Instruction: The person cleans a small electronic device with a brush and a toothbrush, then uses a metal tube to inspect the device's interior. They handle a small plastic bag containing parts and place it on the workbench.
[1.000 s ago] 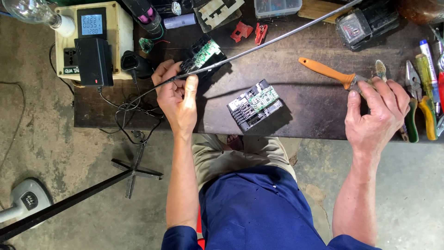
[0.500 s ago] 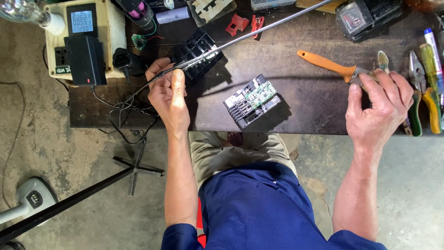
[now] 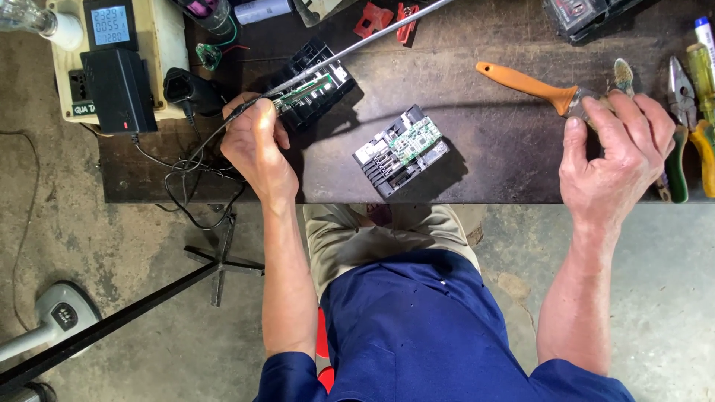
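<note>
You sit at a dark work surface (image 3: 491, 149), seen from above. Your left hand (image 3: 255, 145) is closed around the end of a long thin metal rod (image 3: 372, 37), its tip resting at a black battery module with a green circuit board (image 3: 311, 83), which lies at the back left of the surface. The rod runs diagonally up and to the right, out past the top edge of the view. Your right hand (image 3: 614, 160) lies curled over the bristle end of an orange-handled brush (image 3: 532, 83) at the right side, the fingers bent down on it; it looks like a grip being taken.

This appears to be the step of working on the left module's board. Any further move there calls for a steady rod tip and fine aim at the small board.

A second black module with an exposed green board (image 3: 402, 149) lies in the middle, apart from both hands. Near your left hand sit a black power adapter (image 3: 119, 89), a meter with a lit display (image 3: 110, 24) and tangled black cables (image 3: 190, 175), which crowd that wrist. Pliers with green and yellow grips (image 3: 681, 149) lie just beside your right hand.
</note>
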